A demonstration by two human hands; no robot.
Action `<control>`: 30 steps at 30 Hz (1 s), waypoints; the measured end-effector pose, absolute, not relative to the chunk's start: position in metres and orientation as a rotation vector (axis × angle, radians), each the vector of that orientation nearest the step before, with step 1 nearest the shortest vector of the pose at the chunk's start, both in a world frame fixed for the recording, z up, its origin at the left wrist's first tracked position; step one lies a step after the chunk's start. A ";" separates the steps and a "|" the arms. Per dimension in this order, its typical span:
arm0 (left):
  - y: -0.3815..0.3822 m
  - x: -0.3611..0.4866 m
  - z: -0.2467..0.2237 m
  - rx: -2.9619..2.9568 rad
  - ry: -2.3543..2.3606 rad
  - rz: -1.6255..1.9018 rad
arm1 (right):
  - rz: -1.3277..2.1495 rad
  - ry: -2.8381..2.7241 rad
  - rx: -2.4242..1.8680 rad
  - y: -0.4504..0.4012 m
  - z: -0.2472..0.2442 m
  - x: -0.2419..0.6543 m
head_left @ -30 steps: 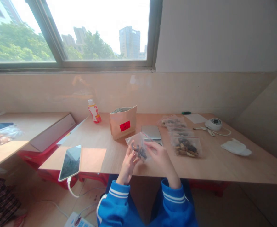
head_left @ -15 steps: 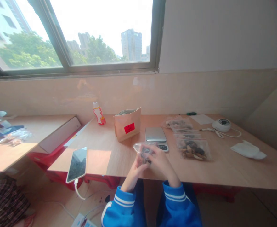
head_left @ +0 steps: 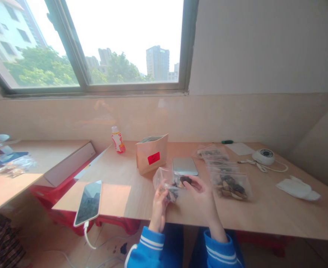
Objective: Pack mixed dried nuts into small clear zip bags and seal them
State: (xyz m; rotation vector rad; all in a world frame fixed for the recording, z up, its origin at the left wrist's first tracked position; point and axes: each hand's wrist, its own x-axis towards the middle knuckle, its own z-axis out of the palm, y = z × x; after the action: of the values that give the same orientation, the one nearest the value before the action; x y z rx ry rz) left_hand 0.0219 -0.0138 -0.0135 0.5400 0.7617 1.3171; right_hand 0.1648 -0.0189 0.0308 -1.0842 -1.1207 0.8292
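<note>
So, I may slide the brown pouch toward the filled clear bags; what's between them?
In the head view, the silver-topped scale lies between the brown pouch and the filled clear bags, its near side partly hidden behind the right hand.

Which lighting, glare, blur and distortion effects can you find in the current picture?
Head view: the sky in the window is blown out; sunlight brightens a patch of the table; the clear bag glints; the right hand looks soft; the top right corner darkens; outer areas look stretched.

A wooden table (head_left: 264,212) bears a paper pouch (head_left: 142,158), bottle (head_left: 118,140), scale (head_left: 185,165), phone (head_left: 89,201), filled clear bags (head_left: 231,186) and dome camera (head_left: 263,157).
</note>
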 end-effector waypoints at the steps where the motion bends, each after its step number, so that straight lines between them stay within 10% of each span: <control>1: -0.013 0.021 -0.015 0.491 0.779 1.360 | 0.826 -1.080 -1.077 -0.018 0.033 0.164; 14: -0.004 0.013 -0.035 0.165 0.722 1.516 | 0.659 -1.203 -0.687 0.092 0.150 0.100; 30: 0.002 0.012 -0.050 0.245 0.680 1.526 | 0.012 -2.010 -1.047 0.113 0.135 0.096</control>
State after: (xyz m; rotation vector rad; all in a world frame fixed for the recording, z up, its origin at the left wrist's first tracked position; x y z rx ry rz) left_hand 0.0117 0.0020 -0.0497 0.2445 0.6798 1.5265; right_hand 0.0956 0.1133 0.1347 -1.0465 -2.0099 0.0122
